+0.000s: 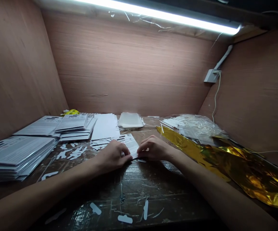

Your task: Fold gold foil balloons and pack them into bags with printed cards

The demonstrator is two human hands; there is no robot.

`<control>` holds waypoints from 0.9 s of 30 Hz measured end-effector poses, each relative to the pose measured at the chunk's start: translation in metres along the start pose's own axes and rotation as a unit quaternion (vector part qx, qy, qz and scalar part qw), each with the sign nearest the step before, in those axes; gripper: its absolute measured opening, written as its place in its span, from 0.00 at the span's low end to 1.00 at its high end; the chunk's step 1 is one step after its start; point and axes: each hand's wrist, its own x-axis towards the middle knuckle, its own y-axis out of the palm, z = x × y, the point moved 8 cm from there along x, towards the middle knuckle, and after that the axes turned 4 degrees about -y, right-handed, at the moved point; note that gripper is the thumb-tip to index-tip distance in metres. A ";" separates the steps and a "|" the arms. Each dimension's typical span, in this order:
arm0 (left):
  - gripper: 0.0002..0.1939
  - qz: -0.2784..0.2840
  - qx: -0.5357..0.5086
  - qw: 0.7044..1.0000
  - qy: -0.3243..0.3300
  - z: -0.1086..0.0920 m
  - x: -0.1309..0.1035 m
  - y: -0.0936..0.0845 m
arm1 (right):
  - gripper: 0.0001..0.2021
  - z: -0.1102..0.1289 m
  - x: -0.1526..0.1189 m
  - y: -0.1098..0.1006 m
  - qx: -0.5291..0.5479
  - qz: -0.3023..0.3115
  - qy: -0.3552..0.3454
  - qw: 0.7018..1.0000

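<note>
A white printed card [132,144] lies at the middle of the dark table, between my two hands. My left hand [113,154] has its thumb and curled fingers closed on the card's lower left edge. At the lower right edge, my right hand [153,148] pinches the card with fingers and thumb together. Just behind the card are a stack of plain white sheets [106,126] and a stack of clear plastic sleeves [130,120]. A small white cut-out piece lies under the fingertips of my right hand.
Stacks of printed cards [16,154] stand on the left, with white scraps [75,152] beside them. Gold foil [245,170] runs along the right. Behind it lie white strips in a plastic bag [199,126]. White cut-outs [125,219] lie near the front edge. Wooden panels enclose the table.
</note>
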 end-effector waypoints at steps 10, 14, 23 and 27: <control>0.08 0.056 -0.046 0.996 -0.059 0.041 0.009 -0.008 | 0.01 -0.028 -0.002 0.002 0.108 -0.041 0.057 0.992; 0.10 0.149 -0.025 0.989 0.001 0.043 0.009 -0.012 | 0.02 -0.033 -0.003 0.008 0.114 -0.021 0.047 0.992; 0.29 0.152 -0.039 0.981 0.110 0.041 -0.008 -0.022 | 0.07 -0.043 -0.012 0.016 0.048 0.008 0.060 0.997; 0.23 0.055 -0.005 0.986 0.160 0.035 -0.006 -0.021 | 0.11 -0.049 -0.016 0.013 -0.003 -0.010 0.050 0.999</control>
